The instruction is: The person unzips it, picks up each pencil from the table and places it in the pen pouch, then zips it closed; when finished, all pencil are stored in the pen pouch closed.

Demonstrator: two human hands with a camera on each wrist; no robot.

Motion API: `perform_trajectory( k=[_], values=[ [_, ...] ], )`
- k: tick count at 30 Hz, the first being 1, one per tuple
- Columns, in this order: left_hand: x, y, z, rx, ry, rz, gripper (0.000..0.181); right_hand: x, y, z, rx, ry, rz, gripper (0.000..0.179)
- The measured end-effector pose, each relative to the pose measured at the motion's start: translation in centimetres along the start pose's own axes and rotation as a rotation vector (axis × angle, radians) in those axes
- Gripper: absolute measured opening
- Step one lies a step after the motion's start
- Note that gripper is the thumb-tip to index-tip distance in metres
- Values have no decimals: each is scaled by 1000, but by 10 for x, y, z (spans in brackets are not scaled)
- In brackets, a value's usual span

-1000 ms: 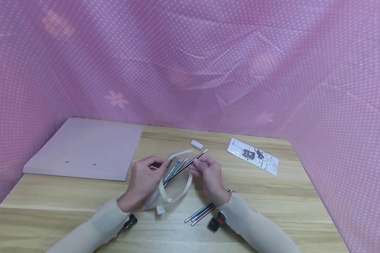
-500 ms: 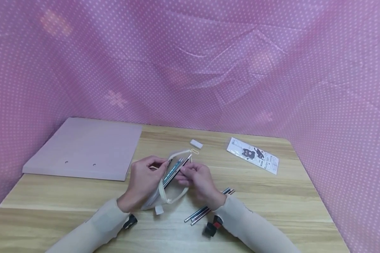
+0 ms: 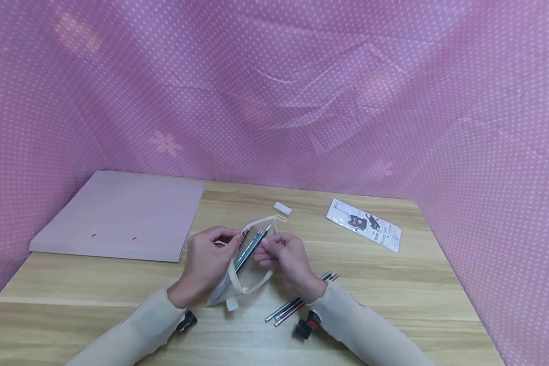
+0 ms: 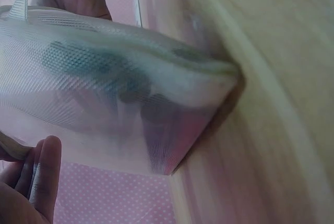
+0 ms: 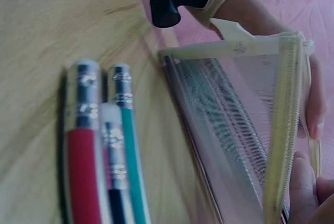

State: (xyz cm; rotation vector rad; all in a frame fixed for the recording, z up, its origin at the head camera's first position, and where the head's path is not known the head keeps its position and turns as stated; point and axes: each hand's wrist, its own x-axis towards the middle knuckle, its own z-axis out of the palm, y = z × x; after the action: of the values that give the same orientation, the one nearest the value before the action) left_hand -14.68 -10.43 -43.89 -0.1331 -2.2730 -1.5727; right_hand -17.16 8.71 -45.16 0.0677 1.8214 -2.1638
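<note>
A see-through mesh pencil pouch (image 3: 234, 278) with a cream zip leans, mouth open, between both hands. My left hand (image 3: 210, 258) pinches its left rim between thumb and fingers. Several pencils (image 3: 249, 250), dark and teal, slant inside it, upper ends at the opening. At that opening my right hand (image 3: 287, 258) pinches a dark pencil (image 3: 266, 232) near its top end. Through the mesh in the left wrist view, the pouch (image 4: 88, 114) shows dark blurred shapes, and its lower corner meets the table. In the right wrist view, pencils lie lengthwise within the pouch (image 5: 224, 114).
Loose pencils (image 3: 283, 311) with silver ends lie under my right wrist; a red one (image 5: 85, 177) shows closely in the right wrist view. Behind the pouch sits a white eraser (image 3: 282, 208). A packaged ruler set (image 3: 365, 225) lies back right, a lilac folder (image 3: 123, 213) at left.
My right hand has moved left and down, and the dark pencil has slid deeper into the pouch, alongside the others. My left hand has stayed on the rim.
</note>
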Motion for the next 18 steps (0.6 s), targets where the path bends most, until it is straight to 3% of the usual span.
perform_trajectory(
  k=[11, 18],
  values=[
    [2, -1, -1, -12, -7, -11, 6, 2, -3, -4, 114, 33, -77, 6],
    [3, -1, -2, -4, -6, -29, 7, 4, -9, -19, 94, 101, -148, 9]
  ],
)
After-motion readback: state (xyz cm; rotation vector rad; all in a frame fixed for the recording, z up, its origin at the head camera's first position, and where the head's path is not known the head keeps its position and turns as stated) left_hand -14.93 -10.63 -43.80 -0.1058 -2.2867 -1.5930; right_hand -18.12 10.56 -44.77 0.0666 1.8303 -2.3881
